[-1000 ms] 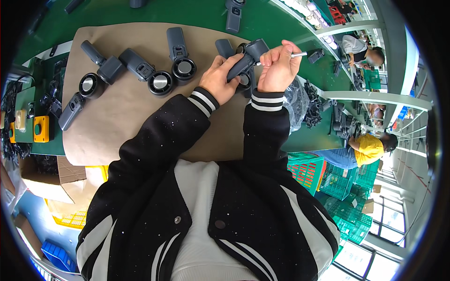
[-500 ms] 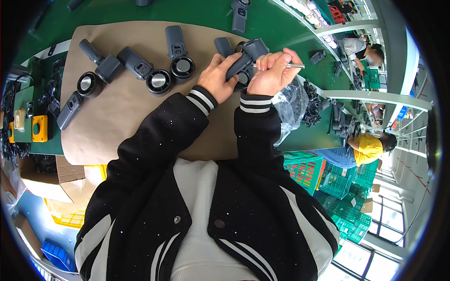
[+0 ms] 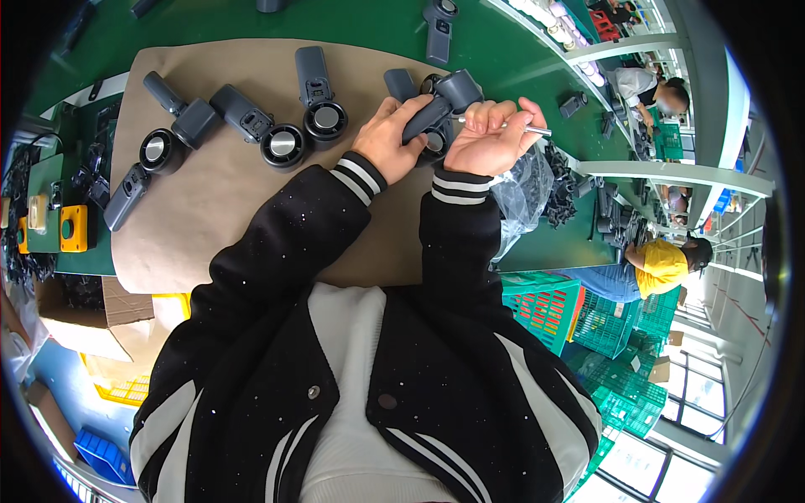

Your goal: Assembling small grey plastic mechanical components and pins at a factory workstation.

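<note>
My left hand (image 3: 392, 140) is wrapped round the handle of a dark grey handheld fan (image 3: 429, 118), whose round head (image 3: 459, 90) points to the upper right. In my right hand (image 3: 488, 142) is a slim silver screwdriver-like tool (image 3: 539, 131), lying across the palm under curled fingers. Its thin end reaches toward the fan's handle; whether it touches cannot be made out. Behind and below the held fan lie more fan parts, including a round head (image 3: 435, 144), partly hidden by my hands.
Several grey handheld fans, such as one fan (image 3: 314, 80), lie on brown paper (image 3: 193, 243) over the green table (image 3: 352, 23). To the right are a clear plastic bag (image 3: 520, 197) and black small parts (image 3: 559, 184). Green crates (image 3: 545, 314) stand below; a person in yellow (image 3: 658, 267) works nearby.
My right hand has turned palm-up a little and its fingers have loosened and spread around the tool, which now slants slightly downward to the right. The left hand keeps its hold on the fan.
</note>
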{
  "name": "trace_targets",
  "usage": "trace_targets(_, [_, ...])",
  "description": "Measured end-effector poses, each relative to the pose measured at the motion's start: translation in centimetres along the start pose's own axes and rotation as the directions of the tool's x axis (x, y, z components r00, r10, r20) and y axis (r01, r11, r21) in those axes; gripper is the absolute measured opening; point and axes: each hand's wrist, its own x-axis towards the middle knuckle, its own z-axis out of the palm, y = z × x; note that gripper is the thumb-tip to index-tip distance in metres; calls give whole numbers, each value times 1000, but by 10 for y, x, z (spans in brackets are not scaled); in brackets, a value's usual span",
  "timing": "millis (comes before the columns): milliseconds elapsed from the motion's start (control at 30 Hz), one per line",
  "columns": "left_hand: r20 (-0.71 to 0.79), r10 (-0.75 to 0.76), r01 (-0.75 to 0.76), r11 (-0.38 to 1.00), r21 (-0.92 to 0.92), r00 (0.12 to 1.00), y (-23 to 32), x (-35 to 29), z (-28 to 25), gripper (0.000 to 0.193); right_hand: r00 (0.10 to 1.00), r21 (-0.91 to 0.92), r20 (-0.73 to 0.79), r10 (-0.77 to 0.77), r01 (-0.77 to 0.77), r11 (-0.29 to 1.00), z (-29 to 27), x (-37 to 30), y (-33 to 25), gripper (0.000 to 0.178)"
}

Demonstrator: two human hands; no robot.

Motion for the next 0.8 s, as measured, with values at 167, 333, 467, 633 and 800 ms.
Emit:
trace_targets(167, [12,-8,8,999,-53,1000,-1,1,-3,56,1000,-34,4,24,-24,999,4,0,-3,10])
trace_targets(333, [-13,19,-19,999,-40,1000,-4,1,-1,55,999,-60,34,27,-25,998,4,0,-2,11])
trace_targets(467, [15,-25,26,997,-73,1000,-1,2,-2,55,995,-117,102,13,-1,993,5,-1,1,11])
trace_targets(633, [-26,96,-97,995,-28,995,-3,3,0,57,987,-211,162,-24,59,976,3,-2,2,11])
trace_targets(800, [5,148,-148,989,20,989,-10,5,-7,57,989,-181,72,130,-115,977,6,1,8,9])
